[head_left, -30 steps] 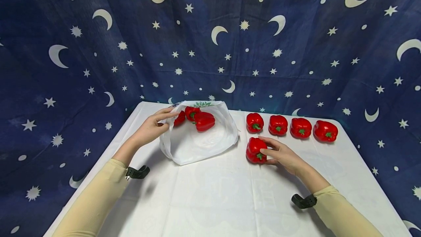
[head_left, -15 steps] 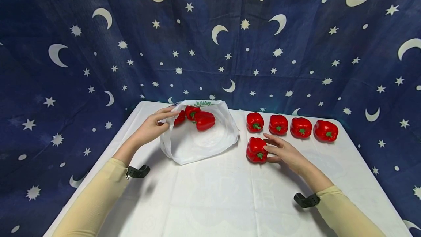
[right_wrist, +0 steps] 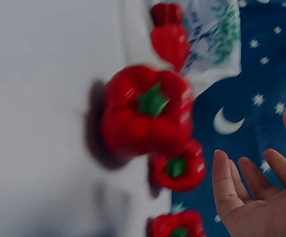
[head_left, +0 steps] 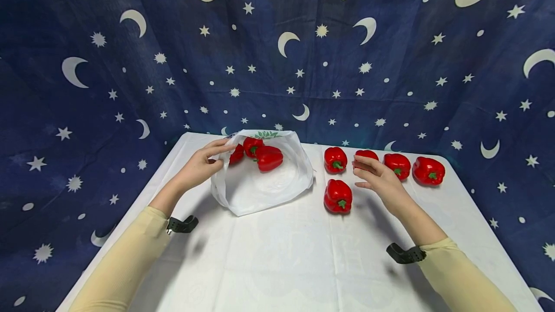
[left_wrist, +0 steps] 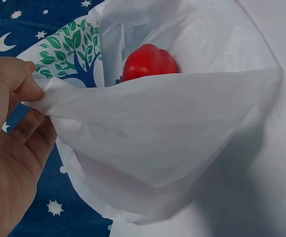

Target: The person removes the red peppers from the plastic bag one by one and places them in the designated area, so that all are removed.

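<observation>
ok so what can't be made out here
Head: back row's second red bell pepper, counting from left, partly behind the right hand.
Left wrist: lower part of the bagged red bell pepper, behind the near side of the plastic bag.
Right wrist: lowest red bell pepper, cut off by the bottom edge.

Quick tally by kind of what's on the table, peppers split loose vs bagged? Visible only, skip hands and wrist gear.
Loose red bell peppers: 5
Bagged red bell peppers: 3
White plastic bag: 1
Total: 9
</observation>
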`<state>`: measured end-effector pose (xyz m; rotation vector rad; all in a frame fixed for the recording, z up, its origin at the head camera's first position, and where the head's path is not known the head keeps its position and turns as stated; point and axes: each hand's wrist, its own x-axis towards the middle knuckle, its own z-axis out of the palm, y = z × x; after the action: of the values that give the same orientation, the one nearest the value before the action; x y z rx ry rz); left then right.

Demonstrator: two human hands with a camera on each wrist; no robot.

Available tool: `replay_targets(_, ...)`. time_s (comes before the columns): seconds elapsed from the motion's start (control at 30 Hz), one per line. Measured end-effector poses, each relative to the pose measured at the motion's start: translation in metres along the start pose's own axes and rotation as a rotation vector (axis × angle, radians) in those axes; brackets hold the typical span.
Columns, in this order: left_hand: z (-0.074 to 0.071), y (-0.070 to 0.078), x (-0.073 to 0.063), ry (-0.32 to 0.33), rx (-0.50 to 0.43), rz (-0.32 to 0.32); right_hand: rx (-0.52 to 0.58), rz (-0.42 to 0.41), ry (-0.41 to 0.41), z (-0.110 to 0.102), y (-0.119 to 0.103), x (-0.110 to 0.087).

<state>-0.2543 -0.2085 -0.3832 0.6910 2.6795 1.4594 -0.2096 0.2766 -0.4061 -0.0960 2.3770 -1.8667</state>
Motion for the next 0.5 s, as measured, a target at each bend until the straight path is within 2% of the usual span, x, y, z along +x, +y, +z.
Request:
replay_targets(0.1,-0.001,-0.014,0.004,0.012,-0.010,0.018,0.024,-0.020,-0.018,0.011,-0.016,0.003)
replay_targets(0.27,-0.001,-0.011,0.005,0.029,-0.007,0.000,0.075,0.003,-0.081,0.038,-0.035,0.008)
replay_targets(0.33,-0.001,-0.007,0.005,0.031,-0.004,-0.010,0.098,0.008,-0.113,0.050,-0.039,0.012)
replay_targets(0.5,-0.001,0.018,0.000,0.033,-0.003,-0.032,0.109,0.015,-0.211,0.078,-0.043,0.020)
